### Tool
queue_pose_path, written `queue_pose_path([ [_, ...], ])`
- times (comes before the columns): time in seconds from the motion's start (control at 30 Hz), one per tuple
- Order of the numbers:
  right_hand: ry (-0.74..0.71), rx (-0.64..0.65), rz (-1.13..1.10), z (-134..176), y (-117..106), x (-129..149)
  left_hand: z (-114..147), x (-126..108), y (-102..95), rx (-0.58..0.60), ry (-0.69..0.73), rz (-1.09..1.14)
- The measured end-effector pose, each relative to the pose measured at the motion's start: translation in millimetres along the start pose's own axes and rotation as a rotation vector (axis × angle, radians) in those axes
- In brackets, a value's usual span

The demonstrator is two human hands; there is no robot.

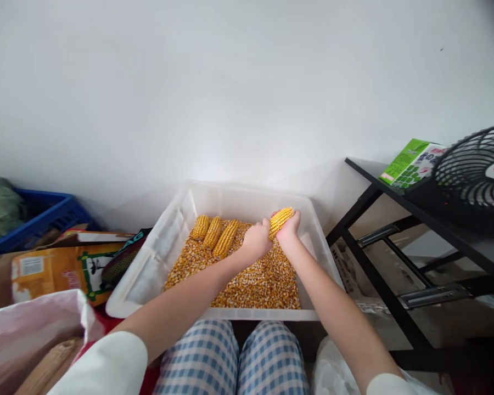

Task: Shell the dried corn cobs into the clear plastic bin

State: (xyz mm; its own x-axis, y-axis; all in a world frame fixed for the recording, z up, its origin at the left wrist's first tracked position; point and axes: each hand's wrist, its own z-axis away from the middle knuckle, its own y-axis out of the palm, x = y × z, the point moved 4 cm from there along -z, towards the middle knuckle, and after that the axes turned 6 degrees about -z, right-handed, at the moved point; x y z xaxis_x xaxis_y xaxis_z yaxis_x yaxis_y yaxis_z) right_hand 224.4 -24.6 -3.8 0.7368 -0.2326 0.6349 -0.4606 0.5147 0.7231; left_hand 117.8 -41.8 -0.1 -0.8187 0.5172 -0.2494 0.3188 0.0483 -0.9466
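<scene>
An ear of dried yellow corn (280,220) is held tilted above the right part of a translucent plastic bin (267,314). My right hand (289,226) is wrapped round its right side and underside. My left hand (257,240) is closed against the left, lower end of the ear, with the thumb side up; its fingertips are hidden from me. Loose corn kernels (255,288) cover the bin's floor. On them, left of my hands, lie three more ears: a short corn ear (200,227), a middle corn ear (212,233) and a longer corn ear (226,240).
A black folding table (379,184) at right carries a black fan (473,170) and a green-and-white carton (411,163). On the left are a blue crate (45,216), an orange bag (49,271) and an open white sack (37,312). A white wall (230,99) rises behind the bin.
</scene>
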Motion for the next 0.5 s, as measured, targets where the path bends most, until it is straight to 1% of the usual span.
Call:
queue_pose_path([
  [0.07, -0.065, -0.031, 0.027, 2, 0, 0, 1, -5, 3.0, 0.027, 0.008, 0.066],
  [0.17, -0.174, -0.04, 0.116, 2, 1, 8, 0, -6, 4.2, 0.054, -0.004, 0.223],
  [0.23, -0.213, -0.017, 0.147, -2, 1, 13, -2, -3, 3.2, 0.083, -0.002, 0.36],
  [0.27, -0.21, 0.002, 0.164, -4, 1, 15, -3, -2, 2.7, 0.119, 0.015, 0.447],
  [0.33, -0.155, 0.056, 0.222, -10, 0, 20, -6, -1, 2.1, 0.242, 0.097, 0.633],
  [0.4, -0.056, 0.119, 0.286, -15, 1, 24, -7, 1, 0.9, 0.35, 0.172, 0.738],
  [0.43, 0.002, 0.151, 0.305, -15, 2, 26, -8, 3, 0.3, 0.363, 0.17, 0.722],
  [0.47, 0.059, 0.184, 0.307, -15, 3, 28, -9, 8, -0.2, 0.339, 0.138, 0.658],
  [0.5, 0.113, 0.213, 0.291, -14, 5, 28, -10, 13, -0.9, 0.288, 0.09, 0.556],
])
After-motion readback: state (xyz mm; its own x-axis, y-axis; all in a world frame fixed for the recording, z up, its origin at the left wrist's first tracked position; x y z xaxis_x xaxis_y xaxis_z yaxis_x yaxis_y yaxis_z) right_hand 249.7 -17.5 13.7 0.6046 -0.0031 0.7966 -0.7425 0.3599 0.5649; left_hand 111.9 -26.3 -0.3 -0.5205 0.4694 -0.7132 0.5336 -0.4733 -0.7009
